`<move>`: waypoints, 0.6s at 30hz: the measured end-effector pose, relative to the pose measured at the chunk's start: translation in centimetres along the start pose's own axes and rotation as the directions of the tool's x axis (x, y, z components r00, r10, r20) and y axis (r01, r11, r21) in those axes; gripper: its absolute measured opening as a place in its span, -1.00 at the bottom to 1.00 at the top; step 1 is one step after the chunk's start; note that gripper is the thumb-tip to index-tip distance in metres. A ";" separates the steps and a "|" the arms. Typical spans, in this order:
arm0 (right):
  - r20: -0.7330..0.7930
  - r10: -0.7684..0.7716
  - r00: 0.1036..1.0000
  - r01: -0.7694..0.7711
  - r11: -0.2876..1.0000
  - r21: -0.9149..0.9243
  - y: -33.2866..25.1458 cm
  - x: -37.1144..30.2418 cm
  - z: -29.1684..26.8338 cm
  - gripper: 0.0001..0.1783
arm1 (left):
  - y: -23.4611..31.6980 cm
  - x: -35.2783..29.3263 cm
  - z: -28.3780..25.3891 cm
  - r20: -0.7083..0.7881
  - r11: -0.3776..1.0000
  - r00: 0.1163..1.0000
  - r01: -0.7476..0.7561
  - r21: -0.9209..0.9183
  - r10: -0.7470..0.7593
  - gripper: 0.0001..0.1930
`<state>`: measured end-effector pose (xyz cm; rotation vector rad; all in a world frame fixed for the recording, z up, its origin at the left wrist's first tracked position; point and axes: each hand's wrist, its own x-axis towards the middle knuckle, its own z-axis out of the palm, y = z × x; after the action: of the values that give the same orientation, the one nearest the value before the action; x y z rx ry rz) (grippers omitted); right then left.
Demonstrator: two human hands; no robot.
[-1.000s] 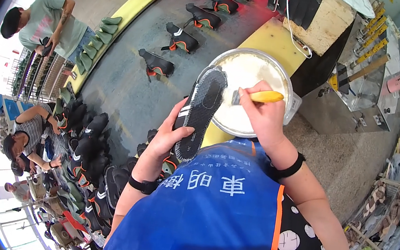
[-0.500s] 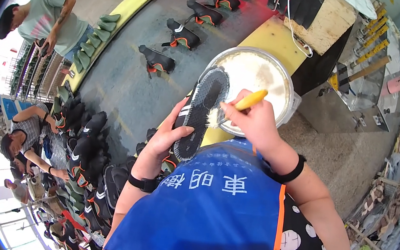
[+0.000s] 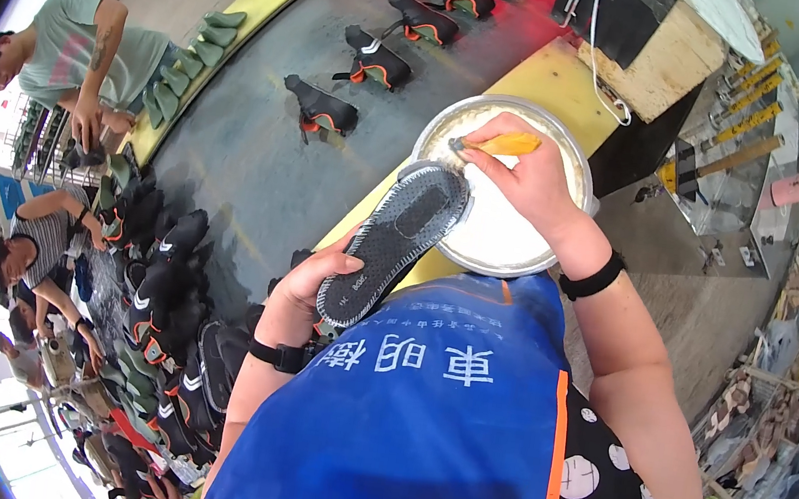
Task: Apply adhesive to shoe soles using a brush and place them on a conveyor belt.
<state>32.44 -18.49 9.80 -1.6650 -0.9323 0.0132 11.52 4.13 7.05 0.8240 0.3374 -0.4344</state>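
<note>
My left hand is closed around a black shoe upper, its stitched bottom turned up toward me. The far end of the upper overlaps the near left rim of a round metal basin of white, creamy liquid. In my right hand is a brush with a yellow handle, pinched between fingers and thumb. Its bristle end is down by the far tip of the upper, over the basin; whether it touches the upper I cannot tell.
Several black shoe uppers with orange edging stand along the grey belt. A heap of black uppers lies at the left. Green shoe lasts line the far yellow ledge, beside a standing person. A wooden board is at the back right.
The brush has gone from beside the sole's right edge to the upper's far tip. My left hand has lowered the upper and tilted it to the right.
</note>
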 end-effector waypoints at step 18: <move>-0.167 0.514 0.841 -0.504 0.858 0.100 1.9 1.8 2.2 -0.82 | -1.6 -1.3 -19.3 -0.608 0.877 0.754 -0.442 -0.189 0.249 -0.36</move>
<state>33.71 -15.71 8.26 -1.7875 -0.3200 0.2361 7.27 18.19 -5.63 0.6569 0.7743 0.2430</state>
